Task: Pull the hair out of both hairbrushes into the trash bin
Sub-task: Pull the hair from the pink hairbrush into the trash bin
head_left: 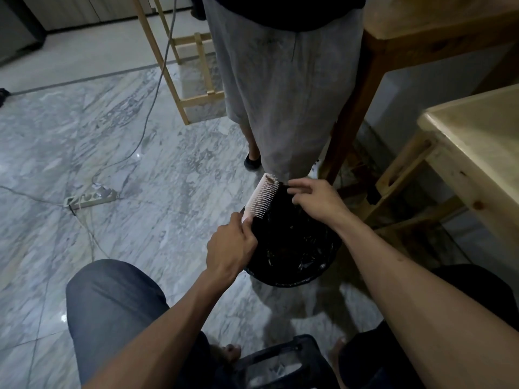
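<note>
Your left hand [230, 248] grips the brush [261, 197] by its lower end, fingers closed round it, bristles facing right, over the black-lined bin [292, 248]. Your right hand [314, 198] sits just beside the bristles, fingers loosely spread, fingertips [292, 189] near the brush's far end where hair [271, 179] clings.

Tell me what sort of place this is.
Probably a room in a home: marble-tiled floor, a power strip with trailing cables, wooden tables, and a lined trash bin.
</note>
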